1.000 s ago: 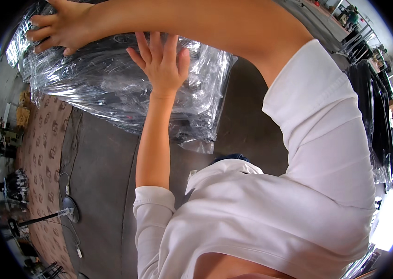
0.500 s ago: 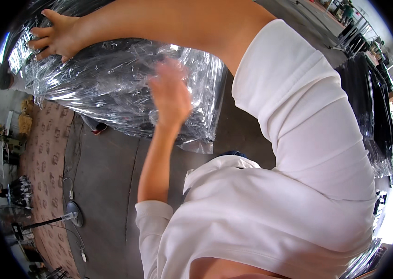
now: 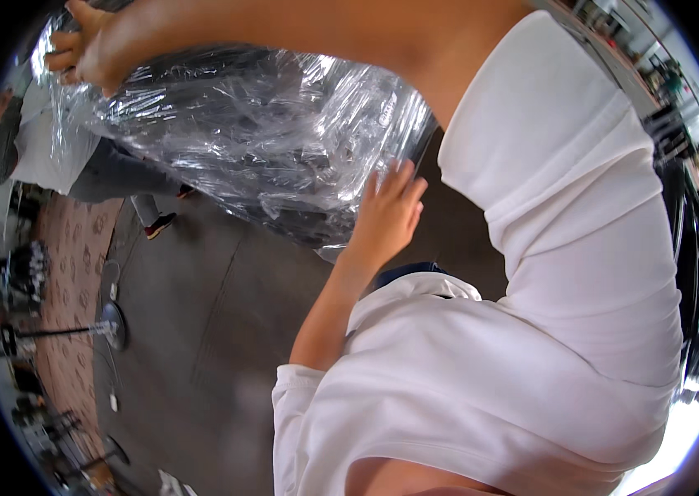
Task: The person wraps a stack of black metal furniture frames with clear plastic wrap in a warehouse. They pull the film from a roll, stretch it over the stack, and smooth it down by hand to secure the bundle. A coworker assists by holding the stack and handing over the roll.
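Likely steadying the film-wrapped bundle [image 3: 258,136]: right hand [image 3: 95,54] splayed, left hand [image 3: 386,219] loosely spread. Next wants even palm pressure.

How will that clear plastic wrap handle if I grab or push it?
The clear plastic wrap will probably be floppy, since it's creased all over. Being see-through and apparently thin, it's likely light for its size and may tear if yanked. Its glossy shine suggests it could feel slippery.

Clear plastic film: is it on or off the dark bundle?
On: shiny, wrinkled film covers the bundle, which shows dark through it. Cannot tell whether it reaches underneath.
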`<action>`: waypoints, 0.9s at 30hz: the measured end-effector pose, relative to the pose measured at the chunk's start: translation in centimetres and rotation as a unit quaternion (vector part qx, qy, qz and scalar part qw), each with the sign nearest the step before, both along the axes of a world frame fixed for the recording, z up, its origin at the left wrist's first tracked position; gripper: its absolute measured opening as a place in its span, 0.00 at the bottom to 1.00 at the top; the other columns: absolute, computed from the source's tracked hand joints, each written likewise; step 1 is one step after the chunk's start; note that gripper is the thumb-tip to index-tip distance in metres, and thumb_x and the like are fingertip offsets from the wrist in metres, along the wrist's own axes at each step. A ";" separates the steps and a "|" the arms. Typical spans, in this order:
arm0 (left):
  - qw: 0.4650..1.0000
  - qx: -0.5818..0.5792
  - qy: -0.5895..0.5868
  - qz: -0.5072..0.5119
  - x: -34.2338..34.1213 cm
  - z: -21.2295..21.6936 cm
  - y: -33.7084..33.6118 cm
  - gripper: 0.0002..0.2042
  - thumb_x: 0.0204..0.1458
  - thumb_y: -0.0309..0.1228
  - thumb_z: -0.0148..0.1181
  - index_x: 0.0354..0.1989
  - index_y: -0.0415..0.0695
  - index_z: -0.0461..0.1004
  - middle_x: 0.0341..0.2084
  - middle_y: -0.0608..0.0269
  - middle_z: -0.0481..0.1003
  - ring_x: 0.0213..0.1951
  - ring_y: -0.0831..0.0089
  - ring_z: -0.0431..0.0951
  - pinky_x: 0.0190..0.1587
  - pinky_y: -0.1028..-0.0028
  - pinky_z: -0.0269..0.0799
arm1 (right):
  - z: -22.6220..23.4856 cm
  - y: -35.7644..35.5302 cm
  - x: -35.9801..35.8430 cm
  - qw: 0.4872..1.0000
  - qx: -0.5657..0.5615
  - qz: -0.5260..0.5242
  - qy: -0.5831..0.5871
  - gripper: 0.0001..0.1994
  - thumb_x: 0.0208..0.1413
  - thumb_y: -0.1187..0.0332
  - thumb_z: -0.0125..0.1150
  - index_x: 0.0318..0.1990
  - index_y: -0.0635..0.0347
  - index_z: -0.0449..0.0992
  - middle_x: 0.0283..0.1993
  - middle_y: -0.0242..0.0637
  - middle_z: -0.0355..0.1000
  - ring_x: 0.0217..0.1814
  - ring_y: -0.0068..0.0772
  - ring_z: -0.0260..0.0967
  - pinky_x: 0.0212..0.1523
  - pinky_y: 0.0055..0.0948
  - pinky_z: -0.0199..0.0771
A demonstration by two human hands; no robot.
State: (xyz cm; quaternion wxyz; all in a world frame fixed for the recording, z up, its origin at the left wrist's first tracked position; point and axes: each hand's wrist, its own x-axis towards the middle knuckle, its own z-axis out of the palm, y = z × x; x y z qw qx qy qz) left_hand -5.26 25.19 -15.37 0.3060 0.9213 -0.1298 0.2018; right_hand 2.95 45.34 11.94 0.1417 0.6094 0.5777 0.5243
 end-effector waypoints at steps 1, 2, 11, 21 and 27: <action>0.999 0.013 0.032 -0.015 -0.4 0.3 -0.6 0.13 0.49 0.27 0.52 0.45 0.45 0.67 0.52 0.53 0.64 0.55 0.55 0.62 0.57 0.52 0.53 | 0.1 0.1 -0.1 1.000 -0.005 0.017 0.007 0.30 0.48 0.47 0.53 0.61 0.35 0.57 0.67 0.28 0.42 0.69 0.40 0.31 0.57 0.65 0.34; 0.997 0.024 0.064 -0.035 -0.8 0.4 -1.4 0.12 0.50 0.27 0.51 0.45 0.45 0.67 0.50 0.56 0.66 0.53 0.57 0.64 0.56 0.52 0.54 | 0.2 -0.1 0.1 0.999 -0.010 0.031 0.023 0.31 0.48 0.47 0.52 0.61 0.35 0.56 0.67 0.29 0.41 0.70 0.40 0.31 0.57 0.65 0.34; 0.975 -0.100 0.126 0.156 -1.9 1.3 -5.5 0.11 0.50 0.24 0.49 0.43 0.47 0.69 0.38 0.62 0.74 0.43 0.64 0.73 0.55 0.57 0.58 | 2.8 -0.3 1.4 0.973 -0.123 0.097 0.171 0.33 0.51 0.44 0.47 0.64 0.38 0.50 0.69 0.42 0.36 0.71 0.46 0.27 0.61 0.62 0.30; 0.826 0.067 -0.292 0.477 5.5 18.6 2.2 0.30 0.49 0.38 0.58 0.60 0.43 0.56 0.59 0.35 0.47 0.63 0.44 0.45 0.59 0.58 0.50 | 5.8 -13.0 7.2 0.878 -0.107 0.385 0.264 0.33 0.53 0.38 0.39 0.63 0.41 0.53 0.70 0.42 0.36 0.72 0.44 0.27 0.64 0.59 0.24; 0.792 -0.060 -0.373 0.480 9.9 18.6 4.0 0.33 0.47 0.41 0.61 0.61 0.46 0.55 0.61 0.36 0.46 0.63 0.44 0.45 0.60 0.58 0.48 | 0.9 -18.7 16.1 0.895 -0.017 0.398 0.200 0.30 0.55 0.41 0.38 0.60 0.47 0.60 0.66 0.40 0.49 0.70 0.43 0.39 0.64 0.58 0.31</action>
